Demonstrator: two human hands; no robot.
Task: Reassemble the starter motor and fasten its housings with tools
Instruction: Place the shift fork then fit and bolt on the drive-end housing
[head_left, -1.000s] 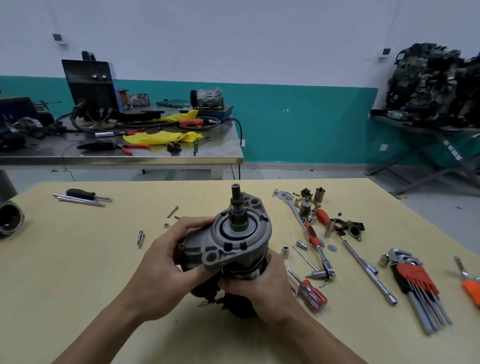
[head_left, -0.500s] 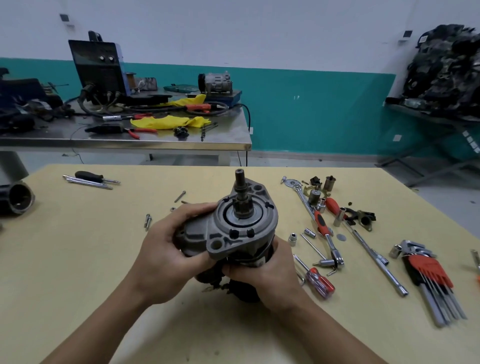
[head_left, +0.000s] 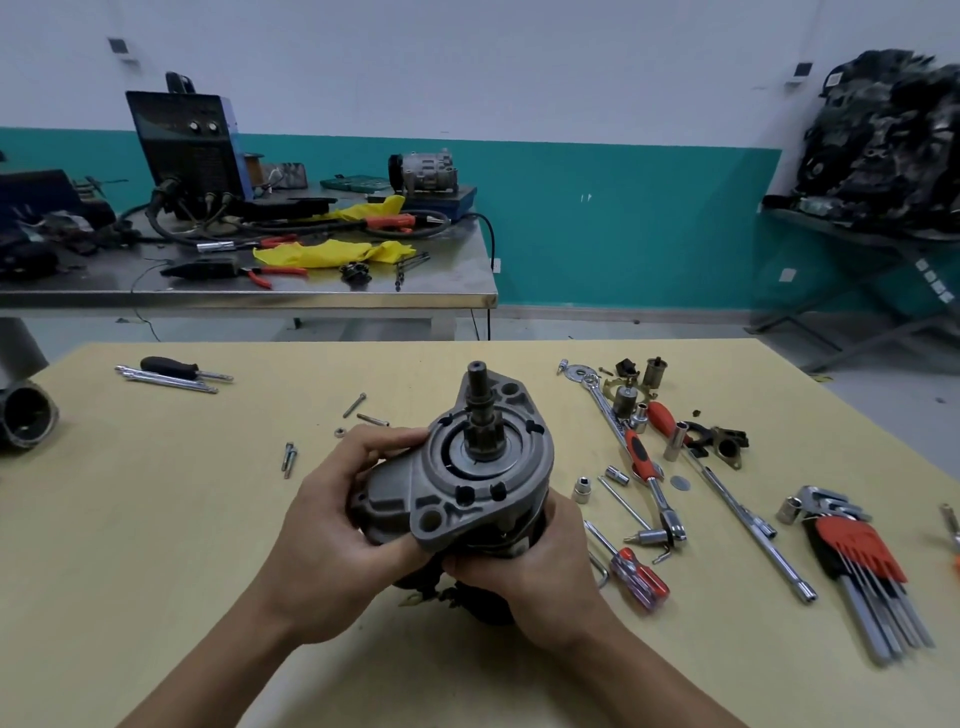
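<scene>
At the near middle of the yellow table (head_left: 156, 519), the left hand (head_left: 332, 545) grips the starter motor (head_left: 467, 499) by the left side of its grey housing, fingers curled over the far edge and thumb pressed on the near face. The right hand (head_left: 530, 566) wraps round the dark body just under the flange, from the right and near side. The motor stands tilted between both hands, its shaft (head_left: 478, 400) pointing up and away; whether its lower end touches the table I cannot tell. Just right of the right hand lies a screwdriver (head_left: 636, 574) with a red handle, and near it two small sockets (head_left: 583, 489). Beyond them a ratchet (head_left: 641, 457) with a red and black grip lies lengthwise, beside a long chrome bar (head_left: 748, 519) and a flat washer (head_left: 679, 482). Further right lies a set of hex keys (head_left: 862, 561) in a red holder. Left of the motor lie two bolts side by side (head_left: 289, 460), a nut (head_left: 339, 431) and two more bolts (head_left: 354, 405) further back. At the far left corner lie a black screwdriver (head_left: 176, 368) and chrome rods (head_left: 166, 379), and a round casing (head_left: 26, 421) sits at the left edge. Behind stands a steel bench (head_left: 260, 299) with a yellow cloth (head_left: 322, 254) and a welder (head_left: 192, 150).
</scene>
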